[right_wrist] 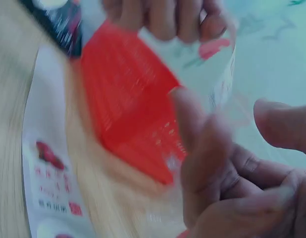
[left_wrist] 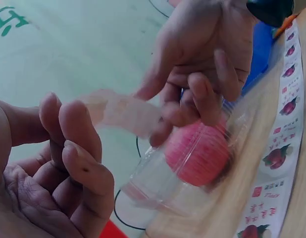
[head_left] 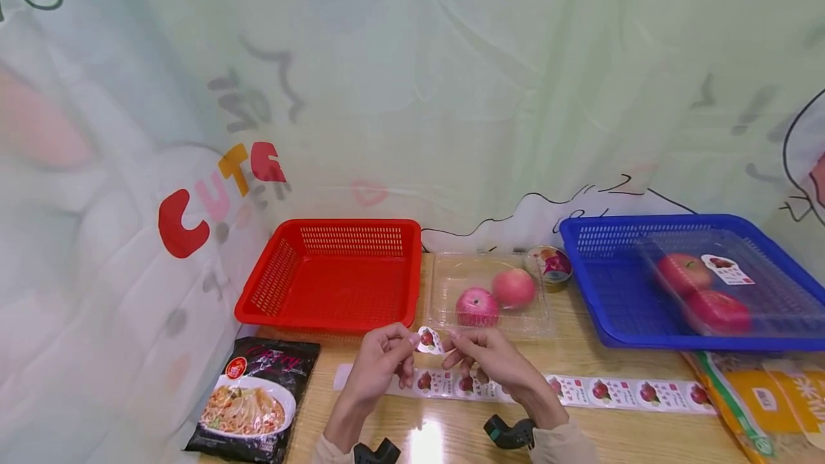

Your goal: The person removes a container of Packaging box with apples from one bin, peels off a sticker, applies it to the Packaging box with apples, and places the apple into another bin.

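My left hand [head_left: 384,359] pinches one end of a white label sticker [head_left: 428,340] printed with a red apple. On its other side is my right hand [head_left: 493,360], fingers bent, at the sticker's edge. In the right wrist view its thumb [right_wrist: 279,124] stands apart from the forefinger [right_wrist: 207,144]. From the left wrist view the sticker [left_wrist: 126,111] looks pale and translucent, its print not readable. Below both hands a long strip of apple labels [head_left: 599,391] lies across the table. Just beyond them sits a clear plastic box [head_left: 445,306] with two apples [head_left: 513,288].
A red basket [head_left: 351,292] stands at the back left. The blue basket [head_left: 593,299] on the right holds a labelled clear box with apples [head_left: 717,311]. A round can [head_left: 556,263], a black noodle packet [head_left: 248,403] and an orange-yellow bag [head_left: 767,399] lie around.
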{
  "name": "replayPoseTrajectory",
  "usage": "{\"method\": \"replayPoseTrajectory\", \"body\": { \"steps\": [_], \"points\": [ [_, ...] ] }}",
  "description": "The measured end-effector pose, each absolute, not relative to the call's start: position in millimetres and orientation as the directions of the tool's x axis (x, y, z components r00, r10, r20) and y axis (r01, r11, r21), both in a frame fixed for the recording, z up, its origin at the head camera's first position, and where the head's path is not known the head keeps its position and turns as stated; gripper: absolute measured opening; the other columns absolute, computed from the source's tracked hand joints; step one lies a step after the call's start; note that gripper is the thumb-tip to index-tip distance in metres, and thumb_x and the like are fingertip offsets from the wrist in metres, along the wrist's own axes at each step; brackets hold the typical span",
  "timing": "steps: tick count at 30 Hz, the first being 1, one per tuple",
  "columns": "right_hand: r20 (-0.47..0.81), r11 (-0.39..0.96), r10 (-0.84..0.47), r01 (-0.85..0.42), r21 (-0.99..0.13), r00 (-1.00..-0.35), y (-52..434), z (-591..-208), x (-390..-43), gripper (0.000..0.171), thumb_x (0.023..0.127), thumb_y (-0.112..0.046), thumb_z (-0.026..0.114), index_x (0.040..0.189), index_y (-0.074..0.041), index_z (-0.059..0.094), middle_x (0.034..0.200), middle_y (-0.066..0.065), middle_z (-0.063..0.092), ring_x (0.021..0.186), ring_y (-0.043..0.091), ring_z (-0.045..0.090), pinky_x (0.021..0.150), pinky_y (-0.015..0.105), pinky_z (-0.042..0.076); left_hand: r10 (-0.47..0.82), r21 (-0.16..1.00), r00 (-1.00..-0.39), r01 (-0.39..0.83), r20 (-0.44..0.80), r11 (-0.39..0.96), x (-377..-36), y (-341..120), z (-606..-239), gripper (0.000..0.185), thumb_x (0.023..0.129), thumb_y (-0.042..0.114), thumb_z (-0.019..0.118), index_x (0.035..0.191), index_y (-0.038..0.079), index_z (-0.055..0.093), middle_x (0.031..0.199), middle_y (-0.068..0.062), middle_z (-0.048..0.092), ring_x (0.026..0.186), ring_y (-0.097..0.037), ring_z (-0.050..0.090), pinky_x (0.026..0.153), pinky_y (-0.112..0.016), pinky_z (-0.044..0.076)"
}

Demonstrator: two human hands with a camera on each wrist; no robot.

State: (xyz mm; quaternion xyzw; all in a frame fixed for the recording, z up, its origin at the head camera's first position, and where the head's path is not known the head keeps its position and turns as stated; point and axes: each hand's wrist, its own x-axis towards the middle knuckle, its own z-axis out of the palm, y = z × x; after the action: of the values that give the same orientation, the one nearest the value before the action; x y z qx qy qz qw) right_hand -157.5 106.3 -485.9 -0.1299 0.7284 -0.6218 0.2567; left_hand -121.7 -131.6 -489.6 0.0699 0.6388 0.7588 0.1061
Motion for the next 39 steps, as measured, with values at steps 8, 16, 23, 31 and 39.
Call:
{"method": "replayPoseTrajectory", "body": {
  "steps": [8,16,23,31,39],
  "points": [
    [-0.199,0.099,-0.464,0.173,-0.98,-0.863,115,-481,-162,0.025,0.11,-0.026,0.06,0.102,-0.003,0.069,0.084,-0.005,0.072,0.066,0.006,0.051,0.053,0.018,0.032,0.305,0.999,-0.952,-0.037,-0.03,-0.017,-137,-128,-479,0.031,0.107,0.014,0.063,0.1,-0.015,0.058,0.06,0.0,0.057,0.048,-0.011,0.056,0.05,-0.021,0.052],
    [-0.186,0.239,-0.283,0.118,-0.964,-0.941,128,-465,-173,0.027,0.106,-0.025,0.067,0.104,0.001,0.07,0.084,0.002,0.077,0.065,0.012,0.059,0.05,0.021,0.035,0.313,0.985,-0.948,0.004,-0.051,0.173,-162,-113,-459,0.028,0.105,0.019,0.067,0.094,-0.007,0.063,0.058,-0.001,0.057,0.048,-0.011,0.056,0.047,-0.021,0.051],
    [-0.137,0.343,-0.212,0.057,-0.938,-0.968,146,-447,-193,0.028,0.105,-0.021,0.067,0.107,0.006,0.073,0.08,0.003,0.074,0.065,0.012,0.064,0.052,0.022,0.045,0.348,0.951,-0.935,0.046,-0.067,0.306,-198,-96,-440,0.026,0.106,0.019,0.064,0.099,-0.006,0.067,0.06,-0.005,0.061,0.047,-0.015,0.058,0.047,-0.025,0.055],
    [-0.15,0.543,-0.186,0.026,-0.839,-0.971,166,-432,-232,0.033,0.106,-0.025,0.066,0.113,0.006,0.073,0.095,0.019,0.075,0.076,0.02,0.064,0.067,0.03,0.059,0.38,0.891,-0.92,0.095,-0.091,0.444,-244,-71,-441,0.027,0.106,0.021,0.066,0.1,-0.005,0.071,0.062,-0.006,0.062,0.048,-0.016,0.059,0.047,-0.026,0.055],
    [-0.188,0.658,-0.177,0.026,-0.752,-0.966,175,-433,-257,0.027,0.104,-0.021,0.068,0.105,0.004,0.077,0.087,0.013,0.071,0.075,0.021,0.06,0.067,0.03,0.054,0.356,0.83,-0.923,0.082,-0.145,0.552,-271,-56,-452,0.026,0.107,0.019,0.064,0.099,-0.005,0.072,0.073,-0.019,0.067,0.054,-0.025,0.064,0.051,-0.028,0.055]
  ]
}}
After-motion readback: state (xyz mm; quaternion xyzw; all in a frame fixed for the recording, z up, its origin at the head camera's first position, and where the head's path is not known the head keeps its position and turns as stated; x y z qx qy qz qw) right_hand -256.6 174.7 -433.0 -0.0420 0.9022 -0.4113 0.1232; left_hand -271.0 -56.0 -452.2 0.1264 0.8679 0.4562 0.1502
